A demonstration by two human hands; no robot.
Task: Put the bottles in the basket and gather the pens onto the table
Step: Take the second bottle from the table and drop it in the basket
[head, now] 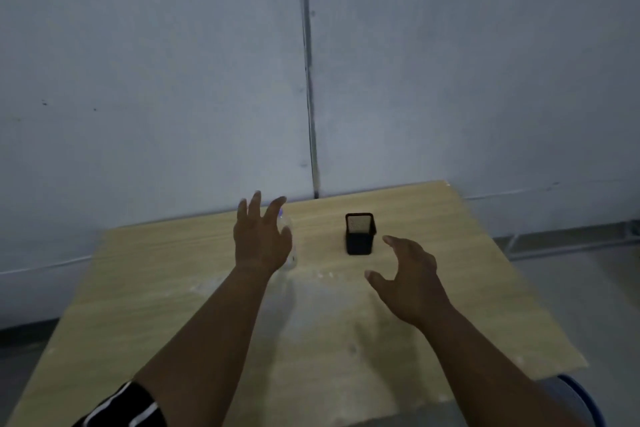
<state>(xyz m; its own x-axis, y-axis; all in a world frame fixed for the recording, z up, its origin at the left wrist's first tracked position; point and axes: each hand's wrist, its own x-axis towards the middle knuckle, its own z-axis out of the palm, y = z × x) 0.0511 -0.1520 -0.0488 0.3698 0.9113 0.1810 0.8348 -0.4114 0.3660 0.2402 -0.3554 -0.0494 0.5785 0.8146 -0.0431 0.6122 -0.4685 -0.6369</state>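
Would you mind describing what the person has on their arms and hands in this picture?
Both hands are bare: no gloves, rings or watch show on the left hand or the right hand. The forearms are uncovered too. Only the left arm shows clothing, a black sleeve with white stripes near the elbow.

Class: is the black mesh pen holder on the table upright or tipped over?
Upright. The black mesh pen holder stands on its base on the table, open mouth facing up.
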